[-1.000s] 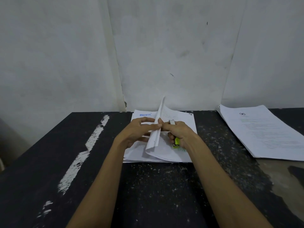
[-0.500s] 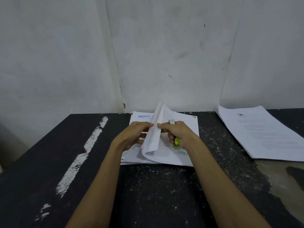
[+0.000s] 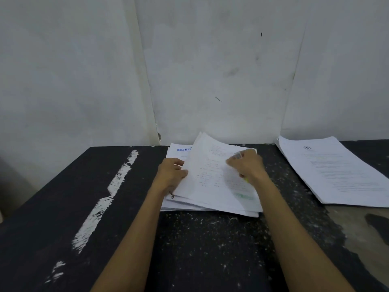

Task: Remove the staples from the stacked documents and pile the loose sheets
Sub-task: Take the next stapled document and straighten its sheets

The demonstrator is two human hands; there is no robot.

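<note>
The stacked documents [image 3: 212,199] lie mid-bench [image 3: 200,249]. The paper looks thin, limp and light, prone to sliding, so it is best taken by an edge. The left hand [image 3: 171,175] pinches the top sheets' left edge. The right hand [image 3: 247,165], curled round a yellow-green staple remover [image 3: 245,180], rests on the page. 1 loose pile [image 3: 332,171] lies farther right.

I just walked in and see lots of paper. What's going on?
A person is taking staples out of papers at a black table. The left hand holds the edge of the top document on the middle stack. The right hand grips a yellow-green staple remover. Another pile lies to the right.
</note>
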